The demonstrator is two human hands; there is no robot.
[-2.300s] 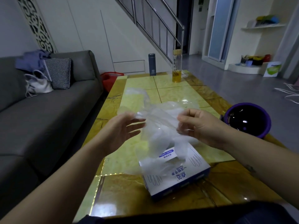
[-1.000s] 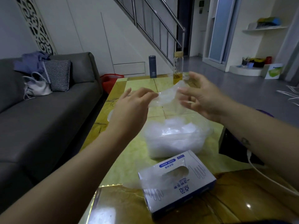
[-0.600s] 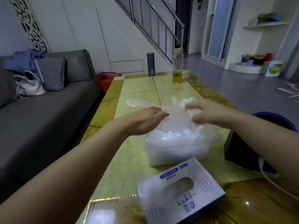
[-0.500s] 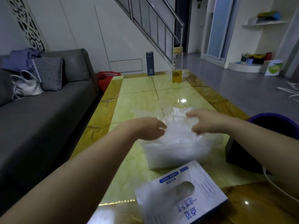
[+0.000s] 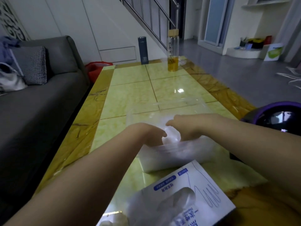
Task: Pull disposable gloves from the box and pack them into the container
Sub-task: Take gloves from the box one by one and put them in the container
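A clear plastic container (image 5: 179,156) packed with white disposable gloves stands on the yellow tiled table (image 5: 130,98). My left hand (image 5: 147,134) and my right hand (image 5: 187,126) reach down into its top side by side. Their fingers curl downward and grip a clear glove (image 5: 171,137) that bunches between them; the fingertips are hidden in the pile. The white and blue glove box (image 5: 192,191) lies nearer to me, with a clear glove (image 5: 146,207) hanging out of its oval opening.
A clear lid (image 5: 184,101) lies just behind the container. A dark flask (image 5: 143,50) and a glass bottle of yellow liquid (image 5: 173,51) stand at the table's far end. A purple bin (image 5: 280,115) is on the right, a grey sofa (image 5: 40,103) on the left.
Both hands have carried the glove from in front of me down into the container and now sink deeper into the pile. The camera has tilted downward.
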